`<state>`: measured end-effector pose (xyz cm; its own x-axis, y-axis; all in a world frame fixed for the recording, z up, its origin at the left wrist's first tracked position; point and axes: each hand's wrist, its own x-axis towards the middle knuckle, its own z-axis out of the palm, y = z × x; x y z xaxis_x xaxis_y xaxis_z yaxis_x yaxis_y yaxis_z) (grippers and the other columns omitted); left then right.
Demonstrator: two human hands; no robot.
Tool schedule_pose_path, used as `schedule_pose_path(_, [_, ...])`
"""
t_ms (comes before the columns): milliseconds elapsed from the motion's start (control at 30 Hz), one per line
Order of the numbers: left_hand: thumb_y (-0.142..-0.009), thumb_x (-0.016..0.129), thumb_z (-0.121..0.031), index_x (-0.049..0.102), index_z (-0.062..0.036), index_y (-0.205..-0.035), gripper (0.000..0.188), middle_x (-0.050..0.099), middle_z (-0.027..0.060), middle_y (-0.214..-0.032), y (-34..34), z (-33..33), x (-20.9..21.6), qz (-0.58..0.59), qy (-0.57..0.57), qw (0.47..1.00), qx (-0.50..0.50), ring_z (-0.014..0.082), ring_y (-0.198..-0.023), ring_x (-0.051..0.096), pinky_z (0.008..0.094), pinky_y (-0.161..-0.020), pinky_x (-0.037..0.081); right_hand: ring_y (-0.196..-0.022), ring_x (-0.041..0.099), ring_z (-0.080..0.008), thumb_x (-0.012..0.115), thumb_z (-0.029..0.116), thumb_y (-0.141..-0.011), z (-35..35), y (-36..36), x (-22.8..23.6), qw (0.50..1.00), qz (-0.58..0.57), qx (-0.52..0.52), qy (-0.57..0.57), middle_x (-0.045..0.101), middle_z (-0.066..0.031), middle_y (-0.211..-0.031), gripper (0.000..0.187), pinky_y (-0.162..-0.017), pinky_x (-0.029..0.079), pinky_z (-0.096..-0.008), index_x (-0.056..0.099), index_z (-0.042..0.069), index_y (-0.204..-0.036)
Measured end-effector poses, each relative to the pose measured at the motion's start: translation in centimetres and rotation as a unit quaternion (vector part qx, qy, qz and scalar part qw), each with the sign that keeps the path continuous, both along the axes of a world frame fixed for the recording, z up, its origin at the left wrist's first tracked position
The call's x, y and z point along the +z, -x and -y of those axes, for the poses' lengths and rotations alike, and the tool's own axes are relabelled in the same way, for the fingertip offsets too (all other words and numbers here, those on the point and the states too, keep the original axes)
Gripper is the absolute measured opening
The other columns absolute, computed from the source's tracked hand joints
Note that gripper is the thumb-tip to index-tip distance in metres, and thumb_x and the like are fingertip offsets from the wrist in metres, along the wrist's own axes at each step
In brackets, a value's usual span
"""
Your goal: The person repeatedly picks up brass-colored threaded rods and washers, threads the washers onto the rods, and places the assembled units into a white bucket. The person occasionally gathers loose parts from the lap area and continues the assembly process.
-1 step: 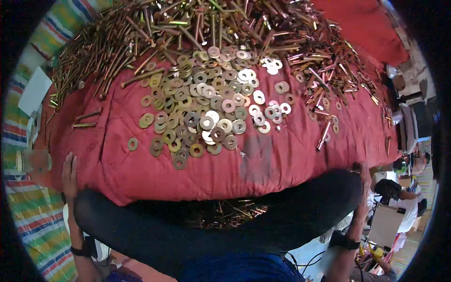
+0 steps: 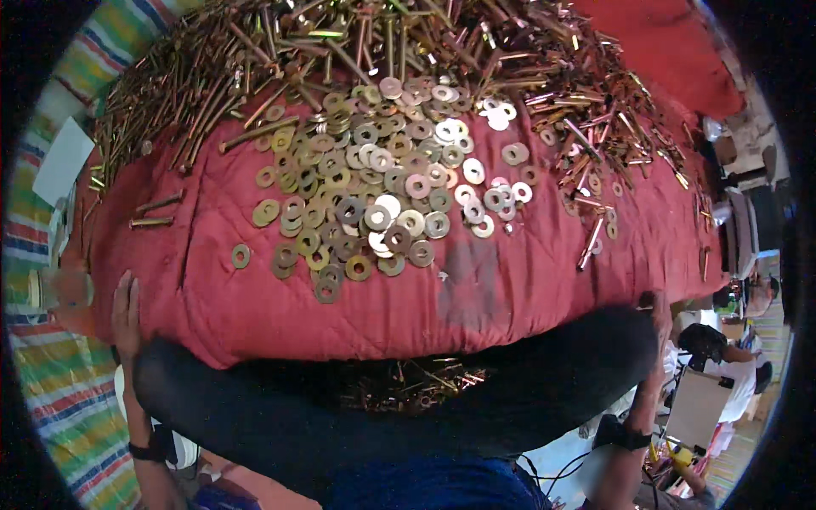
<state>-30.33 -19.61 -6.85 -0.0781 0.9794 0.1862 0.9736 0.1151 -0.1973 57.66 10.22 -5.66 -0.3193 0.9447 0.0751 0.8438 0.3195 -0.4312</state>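
My left hand (image 2: 126, 319) rests at the left edge of the red quilted cloth (image 2: 382, 323), beside my knee. Its fingers are stretched out and it holds nothing. By my other knee, my right hand (image 2: 654, 316) is at the cloth's right edge; its fingers are mostly hidden. Out of reach of both hands, a spread of flat metal washers (image 2: 374, 183) covers the middle of the cloth, some overlapping. Behind them lies a large heap of long brassy bolts (image 2: 357, 47), which continues down the right side (image 2: 612, 127).
Two loose bolts (image 2: 157, 212) lie at the left. More metal pieces (image 2: 425, 387) show below the cloth, between my dark-clothed legs (image 2: 382, 446). A striped sheet (image 2: 76, 408) is on the left. At the far right is another person (image 2: 735, 370) near a pale board (image 2: 699, 408).
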Motion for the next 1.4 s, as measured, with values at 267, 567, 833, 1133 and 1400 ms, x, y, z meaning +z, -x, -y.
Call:
schedule_pose_path(267, [-0.098,0.05,-0.037,0.038,-0.0074,-0.159,0.069,0.039,0.0143,-0.163,-0.4,-1.1,-0.2,-0.018,-0.037,0.999,-0.003,0.0332,-0.151,0.038,0.0494,-0.123,0.029,-0.122,0.056,-0.0297,0.07,0.024,-0.096,1.9,2.7,0.4,0.985,0.107,-0.076,-0.109,0.059,-0.0197,-0.133,0.062,-0.104,0.045,-0.0411,0.047,0.004,-0.15])
schedule_pose_path(567, [-0.098,0.049,-0.037,0.039,-0.0081,-0.159,0.069,0.041,0.0135,-0.162,0.0,-1.6,-1.2,-0.032,-0.064,0.997,-0.012,0.032,-0.15,0.039,0.0507,-0.122,0.03,-0.126,0.053,-0.0286,0.075,0.02,-0.091,4.4,4.5,1.7,0.986,0.067,-0.092,-0.119,0.057,-0.0182,-0.136,0.07,-0.106,0.044,-0.0402,0.044,0.005,-0.152])
schedule_pose_path(833, [-0.097,0.048,-0.037,0.039,-0.0087,-0.158,0.068,0.043,0.0129,-0.162,0.5,-1.3,-1.8,-0.048,-0.079,0.996,-0.013,0.031,-0.149,0.041,0.052,-0.122,0.031,-0.122,0.055,-0.0279,0.076,0.019,-0.089,7.6,1.1,3.4,0.98,0.129,-0.101,-0.113,0.059,-0.0164,-0.132,0.068,-0.104,0.045,-0.0391,0.047,0.004,-0.148])
schedule_pose_path(1133, [-0.096,0.05,-0.028,0.041,-0.0115,-0.158,0.065,0.044,0.0106,-0.161,-1.4,-2.3,-1.3,-0.008,-0.113,0.994,-0.009,0.0307,-0.149,0.041,0.0521,-0.122,0.029,-0.117,0.056,-0.027,0.077,0.018,-0.087,4.0,0.3,2.7,0.984,0.14,-0.083,-0.074,0.06,-0.0144,-0.127,0.065,-0.101,0.046,-0.0379,0.05,0.004,-0.144])
schedule_pose_path(1400, [-0.09,0.057,-0.015,0.04,-0.0132,-0.159,0.071,0.043,0.0091,-0.162,-4.3,-2.7,-1.4,0.005,-0.14,0.99,0.002,0.0308,-0.15,0.039,0.0524,-0.124,0.027,-0.113,0.057,-0.0263,0.078,0.016,-0.085,-0.2,-1.0,1.8,0.985,0.16,-0.057,-0.018,0.061,-0.0126,-0.122,0.063,-0.099,0.046,-0.0368,0.052,0.003,-0.141])
